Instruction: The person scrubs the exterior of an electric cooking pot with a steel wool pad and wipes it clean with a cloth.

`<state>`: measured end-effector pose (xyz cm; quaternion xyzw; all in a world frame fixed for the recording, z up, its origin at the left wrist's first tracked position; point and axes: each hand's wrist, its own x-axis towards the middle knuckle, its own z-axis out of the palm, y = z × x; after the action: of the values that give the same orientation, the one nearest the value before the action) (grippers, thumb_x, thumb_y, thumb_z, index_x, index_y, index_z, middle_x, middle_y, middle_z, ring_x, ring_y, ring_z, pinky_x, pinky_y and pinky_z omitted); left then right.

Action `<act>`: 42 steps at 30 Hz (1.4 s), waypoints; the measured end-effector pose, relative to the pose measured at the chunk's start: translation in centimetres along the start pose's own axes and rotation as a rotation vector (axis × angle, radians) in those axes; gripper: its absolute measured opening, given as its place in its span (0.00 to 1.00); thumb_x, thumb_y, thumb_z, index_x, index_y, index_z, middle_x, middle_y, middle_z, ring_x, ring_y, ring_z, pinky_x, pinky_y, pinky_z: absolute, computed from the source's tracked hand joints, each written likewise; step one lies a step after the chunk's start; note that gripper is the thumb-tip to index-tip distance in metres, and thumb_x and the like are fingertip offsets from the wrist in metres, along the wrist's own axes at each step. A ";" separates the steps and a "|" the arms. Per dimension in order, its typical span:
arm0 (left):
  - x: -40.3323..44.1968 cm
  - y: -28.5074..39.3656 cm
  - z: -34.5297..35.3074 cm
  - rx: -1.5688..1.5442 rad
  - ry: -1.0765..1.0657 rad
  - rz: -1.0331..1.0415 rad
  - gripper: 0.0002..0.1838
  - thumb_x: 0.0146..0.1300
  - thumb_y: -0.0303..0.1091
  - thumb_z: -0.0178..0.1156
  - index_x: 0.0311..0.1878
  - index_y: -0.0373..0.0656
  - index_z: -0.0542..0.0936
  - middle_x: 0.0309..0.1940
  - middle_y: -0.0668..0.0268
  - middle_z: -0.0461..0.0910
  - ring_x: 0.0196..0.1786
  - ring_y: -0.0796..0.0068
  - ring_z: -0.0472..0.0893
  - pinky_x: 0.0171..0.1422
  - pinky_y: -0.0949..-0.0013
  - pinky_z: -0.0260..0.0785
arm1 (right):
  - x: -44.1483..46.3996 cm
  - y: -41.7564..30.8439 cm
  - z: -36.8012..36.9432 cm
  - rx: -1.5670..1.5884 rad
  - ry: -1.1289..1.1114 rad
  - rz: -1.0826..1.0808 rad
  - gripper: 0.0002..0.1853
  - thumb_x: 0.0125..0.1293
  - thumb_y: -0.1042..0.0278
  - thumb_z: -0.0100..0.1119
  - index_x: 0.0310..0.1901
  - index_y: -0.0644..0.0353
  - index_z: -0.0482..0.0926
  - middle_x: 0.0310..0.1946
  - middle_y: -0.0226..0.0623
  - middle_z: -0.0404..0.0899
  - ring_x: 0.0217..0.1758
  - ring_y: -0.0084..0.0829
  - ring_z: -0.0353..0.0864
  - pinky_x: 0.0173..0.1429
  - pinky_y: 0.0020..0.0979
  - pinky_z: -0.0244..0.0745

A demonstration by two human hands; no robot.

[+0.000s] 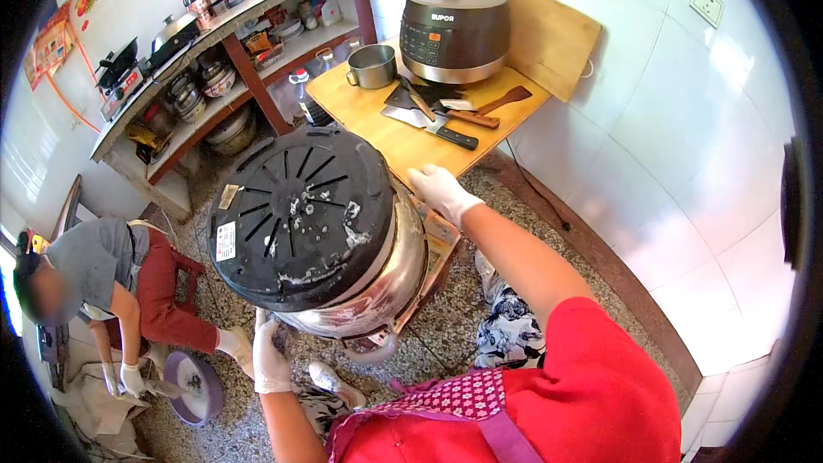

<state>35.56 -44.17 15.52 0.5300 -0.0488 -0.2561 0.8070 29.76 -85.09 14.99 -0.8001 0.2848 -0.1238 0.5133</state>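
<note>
A large metal electric cooker [403, 266] is tipped over in front of me, its black vented base [300, 214] facing up and scuffed with white marks. My left hand [271, 362], in a white glove, is at the cooker's near lower side, fingers curled against it. A handle [373, 348] sticks out from the lower side facing me. My right hand [444, 193], also gloved, is beside the table's front edge, right of the cooker. Its fingers are bent, and what they grip is hidden. A printed box [441, 238] shows partly beneath the cooker.
The wooden table [360, 111] holds a SUPOR cooker [454, 30], a metal pot [372, 66], a cleaver [413, 115] and other utensils. At left, another person [111, 266] in gloves bends by a purple basin [194, 387]. Shelves [206, 120] hold pots. A cord [536, 184] lies on the floor.
</note>
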 end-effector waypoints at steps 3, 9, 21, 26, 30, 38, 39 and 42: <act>-0.2 0.3 0.1 0.034 0.211 -0.075 0.23 0.71 0.44 0.53 0.66 0.48 0.72 0.58 0.71 0.76 0.56 0.72 0.77 0.47 0.70 0.75 | 4.0 -1.5 2.2 0.359 -0.093 0.138 0.23 0.68 0.52 0.53 0.45 0.68 0.82 0.40 0.50 0.84 0.39 0.43 0.84 0.47 0.39 0.76; 1.5 -1.1 -0.9 0.022 0.367 -0.062 0.14 0.70 0.42 0.56 0.54 0.50 0.79 0.50 0.74 0.81 0.51 0.79 0.79 0.47 0.74 0.73 | 8.9 -1.5 5.3 0.800 -0.445 0.229 0.29 0.72 0.42 0.49 0.54 0.64 0.79 0.49 0.42 0.84 0.44 0.38 0.83 0.55 0.34 0.75; 4.5 -3.2 -2.2 -0.234 0.168 0.130 0.22 0.75 0.40 0.47 0.66 0.38 0.70 0.62 0.60 0.75 0.61 0.61 0.74 0.68 0.58 0.66 | 6.2 -1.3 5.0 1.189 -0.666 0.293 0.24 0.73 0.48 0.51 0.55 0.61 0.79 0.51 0.39 0.84 0.49 0.37 0.82 0.58 0.35 0.75; 5.4 -1.7 -1.1 -0.143 -0.081 0.192 0.27 0.74 0.47 0.45 0.68 0.39 0.68 0.66 0.58 0.71 0.64 0.58 0.72 0.71 0.55 0.63 | 3.0 -4.9 2.7 1.097 -0.578 0.281 0.21 0.73 0.54 0.51 0.56 0.62 0.78 0.50 0.38 0.83 0.48 0.32 0.83 0.56 0.32 0.77; 6.5 -1.2 -1.0 -0.124 -0.122 0.177 0.27 0.74 0.47 0.45 0.67 0.39 0.69 0.65 0.58 0.72 0.64 0.58 0.73 0.71 0.55 0.64 | 1.6 -5.8 2.0 0.958 -0.571 0.240 0.17 0.74 0.60 0.51 0.56 0.61 0.78 0.48 0.36 0.83 0.44 0.26 0.82 0.51 0.29 0.78; 11.1 0.9 -1.1 -0.158 -0.138 0.133 0.26 0.74 0.48 0.46 0.67 0.39 0.70 0.65 0.58 0.72 0.63 0.59 0.73 0.70 0.55 0.64 | 1.4 -3.3 1.6 0.623 -0.399 -0.232 0.27 0.74 0.53 0.49 0.68 0.60 0.68 0.64 0.36 0.72 0.65 0.28 0.70 0.71 0.28 0.61; 11.7 0.9 -0.9 -0.164 -0.138 0.127 0.26 0.74 0.48 0.46 0.67 0.39 0.70 0.65 0.58 0.73 0.63 0.59 0.73 0.70 0.55 0.64 | 2.0 -2.7 2.1 0.652 -0.364 -0.221 0.27 0.74 0.54 0.49 0.69 0.61 0.67 0.65 0.37 0.71 0.68 0.28 0.67 0.72 0.27 0.57; 13.5 0.9 -0.4 -0.183 -0.133 0.115 0.26 0.74 0.48 0.46 0.67 0.40 0.70 0.64 0.58 0.73 0.63 0.60 0.73 0.70 0.55 0.65 | 2.0 -2.7 2.5 0.627 -0.269 -0.302 0.27 0.75 0.54 0.49 0.68 0.61 0.68 0.63 0.37 0.73 0.66 0.27 0.68 0.71 0.27 0.59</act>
<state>47.72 -49.87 13.59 0.4321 -0.1090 -0.2474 0.8604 33.51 -83.50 16.12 -0.6461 0.0421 -0.1730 0.7422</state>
